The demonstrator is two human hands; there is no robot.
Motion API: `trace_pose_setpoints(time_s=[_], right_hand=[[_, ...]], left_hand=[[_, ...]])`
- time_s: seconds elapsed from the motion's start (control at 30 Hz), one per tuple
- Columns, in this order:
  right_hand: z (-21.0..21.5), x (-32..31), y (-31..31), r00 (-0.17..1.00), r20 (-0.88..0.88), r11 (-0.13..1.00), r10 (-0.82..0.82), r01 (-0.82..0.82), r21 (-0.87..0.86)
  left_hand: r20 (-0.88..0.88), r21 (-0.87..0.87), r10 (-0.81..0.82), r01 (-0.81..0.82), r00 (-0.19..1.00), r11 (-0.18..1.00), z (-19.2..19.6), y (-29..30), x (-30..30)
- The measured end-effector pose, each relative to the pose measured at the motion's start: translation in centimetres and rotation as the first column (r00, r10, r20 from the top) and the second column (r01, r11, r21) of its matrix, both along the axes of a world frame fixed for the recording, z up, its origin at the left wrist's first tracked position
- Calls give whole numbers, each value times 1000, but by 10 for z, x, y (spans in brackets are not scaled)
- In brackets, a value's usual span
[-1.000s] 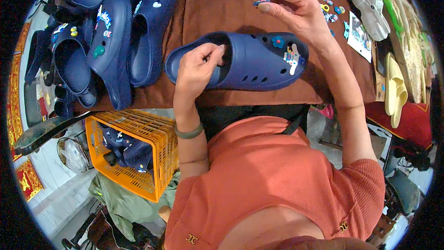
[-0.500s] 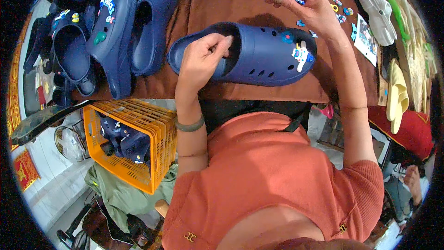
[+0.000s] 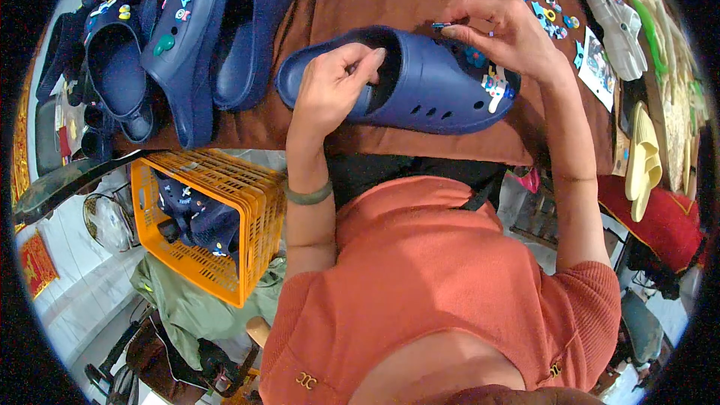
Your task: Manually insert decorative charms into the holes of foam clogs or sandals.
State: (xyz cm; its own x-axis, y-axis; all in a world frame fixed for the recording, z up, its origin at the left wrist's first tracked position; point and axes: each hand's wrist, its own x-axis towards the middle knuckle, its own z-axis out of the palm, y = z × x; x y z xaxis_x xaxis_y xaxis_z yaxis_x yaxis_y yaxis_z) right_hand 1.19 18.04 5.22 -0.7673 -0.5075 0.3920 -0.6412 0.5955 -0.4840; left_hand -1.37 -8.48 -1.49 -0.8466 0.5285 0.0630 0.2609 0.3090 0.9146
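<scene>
The left grip [image 3: 337, 79] has its fingers curled at the foot opening of the navy clog [image 3: 431, 82]; if it holds the clog, I cannot tell. The right grip [image 3: 514, 34], bent inward, pinches a small charm [image 3: 442, 25] over the clog's front. Under both grips, the clog lies on the brown surface [image 3: 345, 0].

The left hand [image 3: 335, 84] rests at a blue clog's [image 3: 427, 82] opening. The right hand [image 3: 448, 28] pinches a small charm [image 3: 440, 25] near loose charms [image 3: 572, 22].
</scene>
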Motion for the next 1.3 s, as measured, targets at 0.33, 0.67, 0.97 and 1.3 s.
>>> trace_pose_setpoints(time_s=[0.33, 0.67, 0.97, 1.3], right_hand=[[-33, 27, 11, 882, 355, 823, -309, 435, -365], [-29, 22, -6, 966, -162, 977, -204, 189, -102], [-26, 24, -9, 959, -221, 984, -178, 175, -33], [-15, 28, -18, 944, -309, 971, -114, 172, 165]], left_hand=[[38, -81, -9, 12, 999, 997, 5, 1, -1], [-16, -61, 4, -5, 1000, 998, -4, 1, -5], [12, -13, 3, -3, 1000, 1000, -5, 2, -2], [2, -19, 2, -2, 1000, 1000, 0, 3, -1]])
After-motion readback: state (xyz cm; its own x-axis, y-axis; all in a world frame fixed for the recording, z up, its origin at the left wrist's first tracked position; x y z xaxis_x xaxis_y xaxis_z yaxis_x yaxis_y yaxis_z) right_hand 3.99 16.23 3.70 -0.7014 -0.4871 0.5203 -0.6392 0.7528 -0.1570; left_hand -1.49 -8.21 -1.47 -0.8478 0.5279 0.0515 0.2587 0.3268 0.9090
